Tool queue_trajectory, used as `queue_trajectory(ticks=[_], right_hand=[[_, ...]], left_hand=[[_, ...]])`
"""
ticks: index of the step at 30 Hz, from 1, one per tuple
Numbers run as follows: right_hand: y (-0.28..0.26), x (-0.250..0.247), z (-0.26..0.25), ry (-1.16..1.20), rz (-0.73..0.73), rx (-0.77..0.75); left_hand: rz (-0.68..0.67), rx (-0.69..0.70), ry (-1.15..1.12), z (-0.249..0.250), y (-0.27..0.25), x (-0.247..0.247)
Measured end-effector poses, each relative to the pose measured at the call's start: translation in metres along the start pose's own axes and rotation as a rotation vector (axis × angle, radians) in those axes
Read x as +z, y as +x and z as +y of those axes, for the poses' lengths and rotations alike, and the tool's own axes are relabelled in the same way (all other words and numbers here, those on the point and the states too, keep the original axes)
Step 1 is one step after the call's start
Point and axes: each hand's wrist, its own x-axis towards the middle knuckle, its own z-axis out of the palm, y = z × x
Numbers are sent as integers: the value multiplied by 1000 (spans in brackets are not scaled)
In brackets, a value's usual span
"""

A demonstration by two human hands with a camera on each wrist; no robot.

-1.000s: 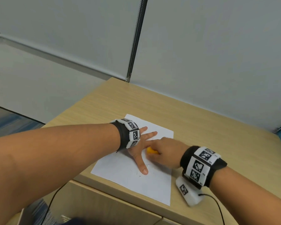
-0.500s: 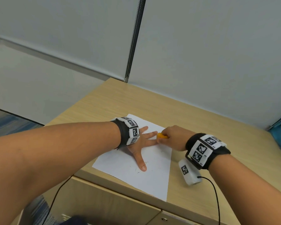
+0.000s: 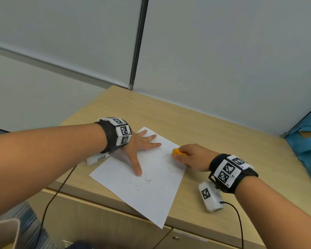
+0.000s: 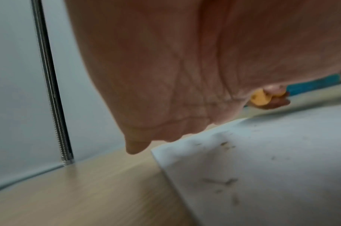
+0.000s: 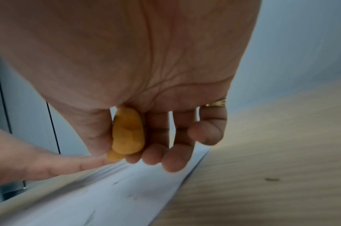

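Note:
A white sheet of paper [image 3: 147, 184] lies on the wooden desk [image 3: 214, 133], strewn with thin dark crumbs. My left hand [image 3: 142, 146] presses flat on the sheet's far left part, fingers spread and straight. My right hand [image 3: 190, 157] hovers at the sheet's right edge and grips a small orange eraser [image 3: 176, 152] between thumb and fingers. In the right wrist view the orange eraser [image 5: 128, 134] sits pinched between the thumb and curled fingers just above the paper [image 5: 99, 194]. The left wrist view shows my palm [image 4: 185, 76] over the paper [image 4: 262, 168], with the eraser [image 4: 259, 99] beyond it.
Grey partition walls [image 3: 223, 51] close the desk's far side, joined by a metal strip [image 3: 138, 42]. A blue object [image 3: 307, 150] lies at the desk's right end. Drawer fronts [image 3: 97, 221] run below the near edge. A black cable [image 3: 52, 198] hangs from my left wrist.
My right hand with the eraser has moved right, away from my left hand's fingers to the sheet's right edge. The left hand stays pressed on the paper.

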Motion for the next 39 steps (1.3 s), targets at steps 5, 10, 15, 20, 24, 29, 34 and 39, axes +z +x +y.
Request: queue_trajectory(ticks=[5,10,15,20,24,29,34,39], right_hand=[[9,3,-29,-175,5,-110],[9,29,-64,-306,-159,-250],[21,23,-52,-390,-108,-177],[34,10,-48,-500,-20,-124],[24,2,-42,-319,43,-145],[8,-7,17,151,82,53],[-9,6,40,397,117,50],[-16,11,27,187,77,10]], left_hand=[[-17,-6,14,-4,9,12],[12,2,68,-2,16,17],[1,-16,60,-1,14,19],[11,-18,45,-1,14,22],[2,-16,33,-2,15,21],[-7,-6,32,0,12,19],[-13,-15,37,2,9,17],[-7,-21,46,2,6,14]])
